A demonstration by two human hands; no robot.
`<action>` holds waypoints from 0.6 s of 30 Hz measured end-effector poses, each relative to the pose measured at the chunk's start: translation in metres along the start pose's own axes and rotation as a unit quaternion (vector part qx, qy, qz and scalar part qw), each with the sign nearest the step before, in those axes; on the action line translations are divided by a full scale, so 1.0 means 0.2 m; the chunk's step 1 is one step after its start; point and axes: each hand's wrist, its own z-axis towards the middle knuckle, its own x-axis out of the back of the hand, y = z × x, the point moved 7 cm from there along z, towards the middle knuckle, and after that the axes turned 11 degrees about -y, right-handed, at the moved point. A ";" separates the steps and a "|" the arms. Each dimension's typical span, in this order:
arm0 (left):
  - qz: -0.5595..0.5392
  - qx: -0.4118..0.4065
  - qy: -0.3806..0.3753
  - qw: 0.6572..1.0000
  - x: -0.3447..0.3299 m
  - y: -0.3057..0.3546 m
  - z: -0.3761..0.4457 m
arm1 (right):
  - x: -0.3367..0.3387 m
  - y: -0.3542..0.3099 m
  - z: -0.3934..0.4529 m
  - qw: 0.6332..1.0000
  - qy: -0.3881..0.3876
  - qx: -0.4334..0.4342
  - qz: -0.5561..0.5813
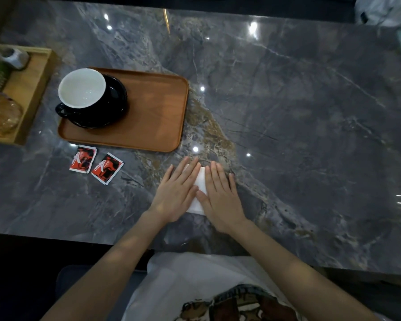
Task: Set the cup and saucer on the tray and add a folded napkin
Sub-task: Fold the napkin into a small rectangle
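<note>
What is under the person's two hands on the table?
A white napkin lies flat under the left hand and right hand; only a strip between them shows. Its outer edges and fold are covered.

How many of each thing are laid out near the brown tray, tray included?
Tray: 1
Cup: 1
Saucer: 1
Red packets: 2
White napkin, flat under both hands: 1
Total: 6
</note>
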 end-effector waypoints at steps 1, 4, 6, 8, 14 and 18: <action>-0.003 0.000 0.004 1.000 0.01 0.00 -0.01 | 0.01 0.01 -0.01 1.000 -0.016 0.013 0.022; -0.007 0.007 0.026 1.000 0.04 -0.01 -0.05 | 0.06 0.00 -0.07 0.999 0.006 0.039 -0.017; -0.015 0.019 0.034 0.999 0.04 -0.01 -0.10 | 0.01 -0.01 -0.12 0.998 -0.003 0.036 -0.043; -0.018 0.035 0.034 0.999 0.02 -0.02 -0.15 | -0.06 -0.02 -0.15 0.998 -0.024 0.035 -0.053; -0.075 0.064 0.011 0.995 -0.06 -0.07 -0.19 | -0.13 -0.02 -0.16 0.997 -0.056 0.028 -0.050; -0.085 0.064 0.002 0.994 -0.07 -0.08 -0.18 | -0.05 0.00 -0.15 0.999 0.000 0.043 0.010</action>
